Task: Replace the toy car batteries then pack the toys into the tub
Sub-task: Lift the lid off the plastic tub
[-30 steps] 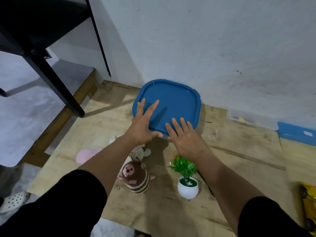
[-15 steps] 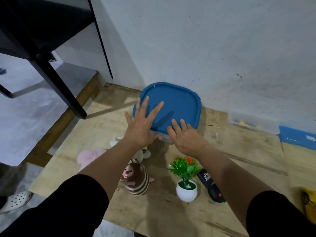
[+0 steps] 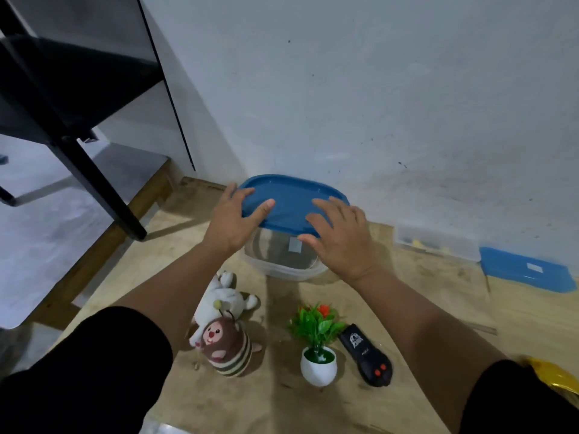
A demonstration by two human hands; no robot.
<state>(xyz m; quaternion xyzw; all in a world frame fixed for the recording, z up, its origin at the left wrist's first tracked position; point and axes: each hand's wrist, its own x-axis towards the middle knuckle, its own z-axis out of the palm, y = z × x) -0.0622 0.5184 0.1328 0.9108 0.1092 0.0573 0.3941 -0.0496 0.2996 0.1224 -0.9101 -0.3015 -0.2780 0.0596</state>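
A clear plastic tub stands against the wall on the wooden board, with a blue lid on top. My left hand holds the lid's left edge, thumb on top. My right hand holds the front right edge, fingers spread over the top and thumb at the rim. Nearer to me lie a white plush, a brown striped plush and a black remote control. A yellow toy car shows partly at the right edge.
A small potted fake plant stands between the plush toys and the remote. A shallow clear box and a second blue lid lie by the wall at the right. A black furniture leg slants down at the left.
Both hands slid from lying flat on top of the lid to its edges, the left to the left rim, the right to the front right. My view dropped lower.
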